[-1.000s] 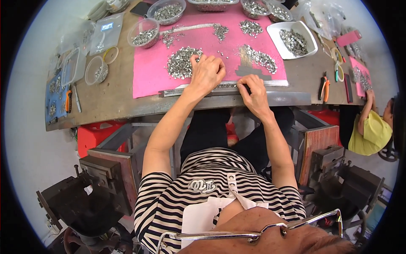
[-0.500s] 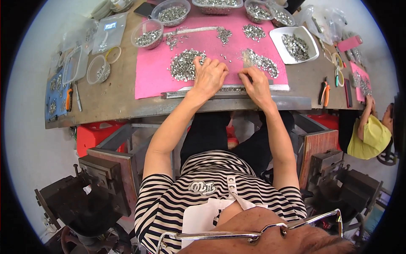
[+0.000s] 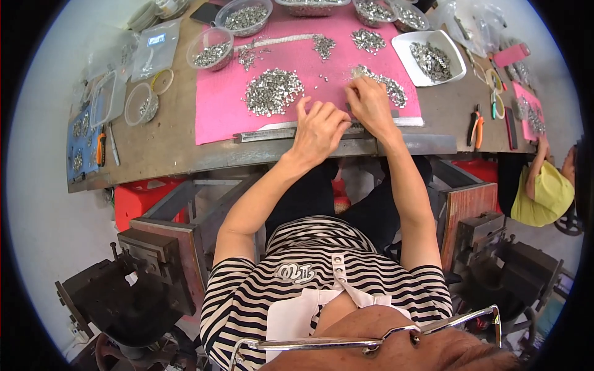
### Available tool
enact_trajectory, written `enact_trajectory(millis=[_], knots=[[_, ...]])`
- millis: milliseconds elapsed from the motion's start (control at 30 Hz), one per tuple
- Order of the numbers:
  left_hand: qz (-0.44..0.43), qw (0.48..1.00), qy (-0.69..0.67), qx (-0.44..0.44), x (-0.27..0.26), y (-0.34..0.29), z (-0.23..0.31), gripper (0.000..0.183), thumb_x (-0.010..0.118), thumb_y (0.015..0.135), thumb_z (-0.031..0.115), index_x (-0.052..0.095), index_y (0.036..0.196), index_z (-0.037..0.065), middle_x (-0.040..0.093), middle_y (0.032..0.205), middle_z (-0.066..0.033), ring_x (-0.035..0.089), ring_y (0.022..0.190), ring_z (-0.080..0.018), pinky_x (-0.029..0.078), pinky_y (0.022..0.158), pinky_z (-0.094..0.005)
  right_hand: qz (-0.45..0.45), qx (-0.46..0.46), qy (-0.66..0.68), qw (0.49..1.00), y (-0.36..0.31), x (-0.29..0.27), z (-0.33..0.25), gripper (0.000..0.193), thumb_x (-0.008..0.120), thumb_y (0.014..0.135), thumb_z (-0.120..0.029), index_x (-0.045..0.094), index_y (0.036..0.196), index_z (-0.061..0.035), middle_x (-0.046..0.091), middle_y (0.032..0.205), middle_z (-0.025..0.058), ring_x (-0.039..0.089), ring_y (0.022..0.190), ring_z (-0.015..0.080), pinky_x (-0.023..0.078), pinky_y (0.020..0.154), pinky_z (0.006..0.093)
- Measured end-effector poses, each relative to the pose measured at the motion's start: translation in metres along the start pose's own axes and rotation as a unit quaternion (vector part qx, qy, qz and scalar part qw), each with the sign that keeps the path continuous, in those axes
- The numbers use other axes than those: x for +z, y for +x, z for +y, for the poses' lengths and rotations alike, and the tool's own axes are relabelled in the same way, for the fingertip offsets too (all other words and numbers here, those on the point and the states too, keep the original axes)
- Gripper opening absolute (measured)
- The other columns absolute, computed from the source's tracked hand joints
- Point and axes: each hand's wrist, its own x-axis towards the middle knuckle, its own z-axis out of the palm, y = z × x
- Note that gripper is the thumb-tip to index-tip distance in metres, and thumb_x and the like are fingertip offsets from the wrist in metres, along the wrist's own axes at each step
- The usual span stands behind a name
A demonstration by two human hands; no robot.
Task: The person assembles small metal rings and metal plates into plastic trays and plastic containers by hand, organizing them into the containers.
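The left hand (image 3: pixel 320 130) curls over the metal strip (image 3: pixel 267 135), the right hand (image 3: pixel 371 106) bends near small metal pieces (image 3: pixel 395 93) — whether either holds anything cannot be told.

So the little heaped pieces (image 3: pixel 272 93) are bare silvery metal, super glossy, catching light all over. The pink mat (image 3: pixel 216 105) under them is matt with a fine ribbed texture, kinda rubbery or foamy looking. Slim grooved bar (image 3: pixel 269 135) at the front looks like dull grey metal. The surface (image 3: pixel 167 139) itself is matt brown and pretty scuffed. Round tub (image 3: pixel 216 66) is clear, shiny plastic; the white tray (image 3: pixel 405 48) is smooth, glossy and probably plastic too. Pliers (image 3: pixel 478 133) have smooth orange plastic grips. Red stool (image 3: pixel 137 204): shiny plastic. Striped shirt (image 3: pixel 247 297) is soft matt cloth, eyeglasses (image 3: pixel 322 343) polished metal.
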Motion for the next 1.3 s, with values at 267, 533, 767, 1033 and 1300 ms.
enact_trajectory(millis=[267,533,767,1033,1300], knots=[[0.014,1.0,0.003,0.011,0.015,-0.004,0.006,0.011,0.076,0.086,0.017,0.069,0.092,0.012,0.06,0.085,-0.0016,0.06,0.087,-0.0218,0.033,0.103,-0.0513,0.041,0.009,0.109,0.993,-0.066,-0.027,-0.011,0.005,0.069,0.086,-0.001,0.065,0.09,-0.0031,0.064,0.086,0.0079,0.06,0.081,0.0276,0.041,0.077,0.0394],[0.007,1.0,-0.007,-0.009,0.008,-0.013,0.005,0.014,0.074,0.087,0.016,0.069,0.099,0.011,0.061,0.09,-0.0029,0.06,0.09,-0.0236,0.034,0.105,-0.0535,0.051,-0.006,0.123,0.991,-0.071,-0.029,-0.012,0.007,0.071,0.084,-0.001,0.066,0.089,-0.0032,0.064,0.088,0.0078,0.059,0.085,0.0278,0.042,0.078,0.0386],[0.025,1.0,0.011,-0.011,0.011,-0.018,0.005,0.016,0.077,0.084,0.017,0.072,0.099,0.012,0.059,0.089,-0.004,0.059,0.091,-0.0241,0.036,0.104,-0.0539,0.06,0.016,0.125,0.99,-0.069,-0.026,-0.01,0.007,0.07,0.085,-0.001,0.067,0.091,-0.0029,0.065,0.085,0.0088,0.061,0.081,0.0277,0.043,0.078,0.0372],[0.025,1.0,0.008,-0.014,0.01,-0.014,0.005,0.016,0.077,0.084,0.016,0.072,0.098,0.011,0.06,0.089,-0.0045,0.06,0.09,-0.0252,0.038,0.103,-0.0501,0.107,0.079,0.152,0.979,-0.074,-0.02,-0.01,0.006,0.07,0.089,-0.003,0.068,0.094,-0.0031,0.067,0.087,0.0085,0.063,0.082,0.0272,0.046,0.078,0.0369],[0.094,0.992,-0.016,-0.08,-0.043,-0.034,-0.014,0.02,0.074,0.087,0.01,0.073,0.107,0.011,0.067,0.098,-0.0056,0.063,0.096,-0.0243,0.035,0.109,-0.0494,0.08,0.026,0.108,0.991,-0.074,-0.021,-0.011,0.01,0.074,0.087,-0.007,0.069,0.095,-0.0039,0.067,0.09,0.0078,0.061,0.086,0.0269,0.044,0.082,0.0369]])
